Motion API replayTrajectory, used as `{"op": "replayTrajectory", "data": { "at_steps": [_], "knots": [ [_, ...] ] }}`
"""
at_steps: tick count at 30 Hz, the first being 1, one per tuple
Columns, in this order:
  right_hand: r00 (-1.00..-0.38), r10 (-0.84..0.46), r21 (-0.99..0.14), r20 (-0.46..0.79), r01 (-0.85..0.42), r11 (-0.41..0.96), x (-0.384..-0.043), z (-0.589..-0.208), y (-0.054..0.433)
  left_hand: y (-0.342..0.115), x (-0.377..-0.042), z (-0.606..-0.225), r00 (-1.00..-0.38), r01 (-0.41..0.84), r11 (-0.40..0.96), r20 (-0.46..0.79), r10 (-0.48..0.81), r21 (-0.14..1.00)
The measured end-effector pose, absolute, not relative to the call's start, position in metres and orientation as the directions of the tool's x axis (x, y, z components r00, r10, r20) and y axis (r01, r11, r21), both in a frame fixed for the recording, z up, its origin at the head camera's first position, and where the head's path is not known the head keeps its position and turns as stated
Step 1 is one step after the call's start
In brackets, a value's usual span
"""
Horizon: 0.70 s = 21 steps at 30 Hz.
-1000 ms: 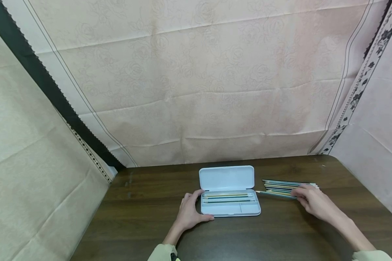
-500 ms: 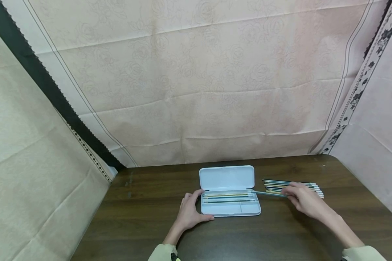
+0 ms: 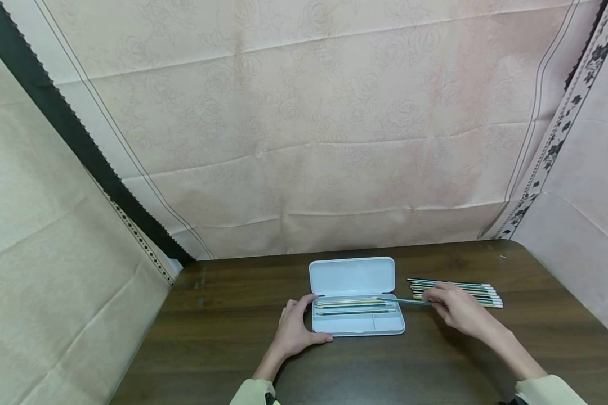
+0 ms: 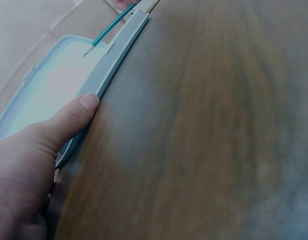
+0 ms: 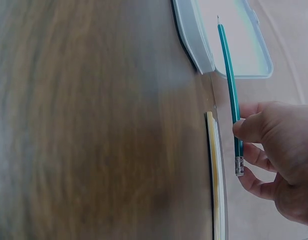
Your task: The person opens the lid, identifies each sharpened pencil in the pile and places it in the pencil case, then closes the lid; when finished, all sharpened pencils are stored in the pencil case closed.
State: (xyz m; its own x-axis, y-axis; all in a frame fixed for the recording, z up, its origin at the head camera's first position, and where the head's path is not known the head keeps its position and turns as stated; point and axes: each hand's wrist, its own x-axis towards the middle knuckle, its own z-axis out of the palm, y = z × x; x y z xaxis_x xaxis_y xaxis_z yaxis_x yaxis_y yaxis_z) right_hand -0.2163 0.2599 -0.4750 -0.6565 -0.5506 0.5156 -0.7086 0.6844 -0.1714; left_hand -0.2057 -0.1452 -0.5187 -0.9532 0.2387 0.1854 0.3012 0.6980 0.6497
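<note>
A light blue pencil case (image 3: pixel 344 326) lies with its lid (image 3: pixel 352 275) raised at the back. Several pencils (image 3: pixel 354 311) lie lengthwise in its long compartment. My left hand (image 3: pixel 295 333) grips the case's left end, index finger near the back corner and thumb along the front edge. Between thumb and fingers, my right hand (image 3: pixel 458 310) pinches a teal pencil (image 5: pixel 228 70) near its eraser end. The pencil's sharpened tip points left and overlaps the case's back right part in the head view. Partly behind the right hand, more pencils (image 3: pixel 492 295) lie side by side on the table.
The dark wooden table (image 3: pixel 218 337) carries the case and the pencil pile. Pale patterned cloth (image 3: pixel 334 140) hangs behind the table's far edge and along both sides. Smaller compartments (image 3: pixel 385 323) fill the case's front right part.
My right hand has moved left with the teal pencil, away from the pile, bringing its tip over the case. The left hand and the case have stayed where they were.
</note>
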Motion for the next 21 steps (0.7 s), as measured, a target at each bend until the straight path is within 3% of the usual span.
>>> {"op": "replayTrajectory", "data": {
  "at_steps": [10,21],
  "knots": [
    [-0.695,-0.549,-0.192,0.464,-0.684,0.704,-0.217,-0.474,0.245,-0.145,-0.206,-0.518,-0.954,0.298,0.697,0.184,0.236,0.652],
    [-0.677,-0.585,-0.227,0.446,-0.718,0.658,-0.22,-0.472,0.23,-0.145,-0.204,-0.518,-0.952,0.305,0.698,0.193,0.236,0.648]
  ]
}}
